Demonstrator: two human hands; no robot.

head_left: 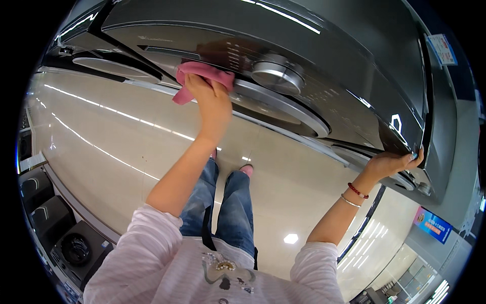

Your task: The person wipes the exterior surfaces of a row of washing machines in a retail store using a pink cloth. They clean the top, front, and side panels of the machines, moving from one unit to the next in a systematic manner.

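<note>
My left hand (210,101) is closed on a folded pink cloth (202,73). The cloth lies against the front panel of a dark, glossy washing machine (334,55), just below its drawer strip and left of a silver round knob (278,74). Under the panel shows the silver-rimmed round door (283,109). Out to the right, my right hand (392,163) is wrapped round the front corner of the machine, its thumb and fingertips at the edge. Part of its fingers is hidden by the corner.
More front-loading machines stand to the left (81,55) and right (405,178) in the same row. Across the pale, shiny floor (116,137) is another row of dark appliances (76,248). A blue sign (433,224) and a price card (442,49) are at the right.
</note>
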